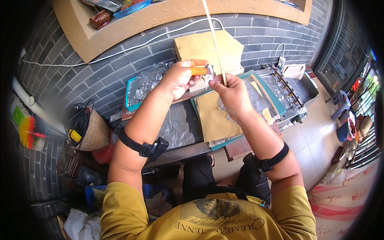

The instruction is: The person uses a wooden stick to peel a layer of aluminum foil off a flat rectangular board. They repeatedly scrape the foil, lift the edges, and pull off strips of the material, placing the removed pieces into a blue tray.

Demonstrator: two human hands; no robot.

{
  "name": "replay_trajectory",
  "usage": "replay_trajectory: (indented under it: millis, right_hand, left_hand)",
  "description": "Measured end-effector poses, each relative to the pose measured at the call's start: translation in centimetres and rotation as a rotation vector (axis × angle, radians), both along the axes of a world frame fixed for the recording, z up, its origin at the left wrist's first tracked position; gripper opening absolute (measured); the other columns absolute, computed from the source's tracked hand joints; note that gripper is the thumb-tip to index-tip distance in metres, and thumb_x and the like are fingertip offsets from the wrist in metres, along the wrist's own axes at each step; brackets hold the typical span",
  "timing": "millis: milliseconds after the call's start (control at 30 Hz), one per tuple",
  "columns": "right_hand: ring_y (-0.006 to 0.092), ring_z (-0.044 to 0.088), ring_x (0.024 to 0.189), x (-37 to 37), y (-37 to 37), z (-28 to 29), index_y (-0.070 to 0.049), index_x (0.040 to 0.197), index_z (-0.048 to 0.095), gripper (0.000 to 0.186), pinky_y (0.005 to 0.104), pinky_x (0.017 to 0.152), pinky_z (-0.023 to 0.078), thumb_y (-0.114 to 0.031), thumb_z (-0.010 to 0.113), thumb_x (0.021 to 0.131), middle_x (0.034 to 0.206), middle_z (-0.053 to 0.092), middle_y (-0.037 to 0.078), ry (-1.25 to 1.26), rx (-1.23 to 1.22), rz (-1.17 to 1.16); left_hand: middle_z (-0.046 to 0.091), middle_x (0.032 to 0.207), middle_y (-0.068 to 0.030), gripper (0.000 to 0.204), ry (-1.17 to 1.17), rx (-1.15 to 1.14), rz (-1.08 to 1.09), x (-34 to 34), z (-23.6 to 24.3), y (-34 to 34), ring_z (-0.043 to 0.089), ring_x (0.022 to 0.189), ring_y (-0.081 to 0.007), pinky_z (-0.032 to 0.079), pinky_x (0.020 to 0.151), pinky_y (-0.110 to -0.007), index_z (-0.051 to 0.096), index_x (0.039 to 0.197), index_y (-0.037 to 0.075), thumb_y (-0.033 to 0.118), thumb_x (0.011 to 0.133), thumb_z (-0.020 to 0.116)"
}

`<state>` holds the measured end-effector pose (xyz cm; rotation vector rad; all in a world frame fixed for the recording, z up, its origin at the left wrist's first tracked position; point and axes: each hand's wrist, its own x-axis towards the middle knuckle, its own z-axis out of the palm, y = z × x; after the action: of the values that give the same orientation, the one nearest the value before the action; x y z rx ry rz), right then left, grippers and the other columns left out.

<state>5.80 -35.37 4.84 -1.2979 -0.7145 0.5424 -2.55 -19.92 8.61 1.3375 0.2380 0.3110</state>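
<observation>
My left hand [180, 78] has orange covers on two fingers and pinches a small crumpled piece of silver foil [209, 71]. Close beside it, my right hand [235, 95] is closed around the lower end of a long thin tan strip [215, 38], which rises past the view's top edge. My right thumb reaches toward the foil; whether it touches is unclear. Under my right hand lies a sheet of brown paper [212, 116] on a stack with teal boards. Loose silver sheets [175, 126] cover the bench below my left forearm.
A stack of brown paper [200, 45] stands against the grey brick wall. Left of it is a blue tray [129, 96] heaped with foil. A metal device with a bar [286, 85] sits at the right. A woven basket [96, 130] with black cable stands left of the bench.
</observation>
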Motion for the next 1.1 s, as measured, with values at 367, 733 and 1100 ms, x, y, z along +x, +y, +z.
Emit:
replay_trajectory:
  millis: [367, 733, 1100]
  right_hand:
    - [0.0014, 0.038, 0.052, 0.1, -4.6, -0.6, -0.004, 0.083, 0.064, 0.006, 0.019, 0.048, 0.028, -0.009, 0.063, 0.086, 0.062, 0.05, -0.007, 0.12, -0.101, 0.129]
    - [0.0005, 0.035, 0.052, -1.4, -7.3, -2.1, -0.002, 0.088, 0.064, 0.006, 0.019, 0.046, 0.024, -0.007, 0.062, 0.087, 0.062, 0.048, -0.008, 0.156, -0.181, 0.144]
    - [0.0016, 0.036, 0.05, -2.7, -8.1, -2.3, 0.0, 0.089, 0.064, 0.01, 0.0191, 0.045, 0.026, -0.008, 0.057, 0.09, 0.063, 0.052, -0.005, 0.107, -0.126, 0.18]
  left_hand:
    - [0.061, 0.111, -0.0213, 0.061, 0.668, 1.157, 0.801, -1.1, -9.3, 14.8, 0.059, 0.106, -0.0331, 0.046, 0.092, -0.038, 0.054, 0.12, 0.0, 0.021, 0.067, 0.075]
    - [0.058, 0.114, -0.0126, 0.064, 0.088, 0.566, -0.023, -4.4, -5.1, -3.0, 0.056, 0.103, -0.0179, 0.046, 0.085, -0.029, 0.044, 0.13, 0.002, 0.005, 0.074, 0.074]
    - [0.062, 0.091, -0.0071, 0.051, 0.052, 0.215, 0.119, -6.0, -6.7, -10.4, 0.06, 0.085, -0.0126, 0.046, 0.08, -0.025, 0.043, 0.128, -0.001, 0.001, 0.082, 0.065]
